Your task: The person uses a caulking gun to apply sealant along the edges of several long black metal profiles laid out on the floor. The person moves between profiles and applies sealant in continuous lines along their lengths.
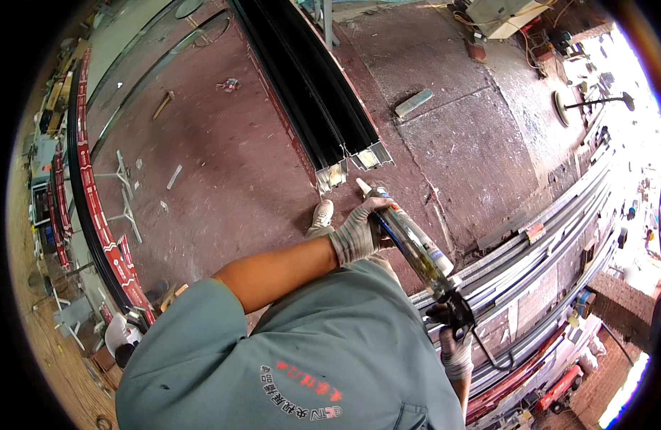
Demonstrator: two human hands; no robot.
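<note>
A caulking gun [443,288] with a sealant cartridge lies slanted across the front of my body. My left hand [357,231], in a pale striped work glove, is wrapped round its front end, just behind the white nozzle. Lower right, my right hand [455,350], gloved too, is closed round the handle below the black trigger part; some of its fingers are hidden. Just beyond the nozzle are the cut ends of two long black metal profiles [309,86], apart from it. Pale material shows inside the hollow end [333,176] of the left profile.
Long profiles in red-and-white wrapping [87,190] lie along the left. Many bare metal profiles [552,222] are stacked at the right. On the reddish floor [223,143] lie a short grey bar [414,103] and small scraps. A round-based stand [562,107] is at far right.
</note>
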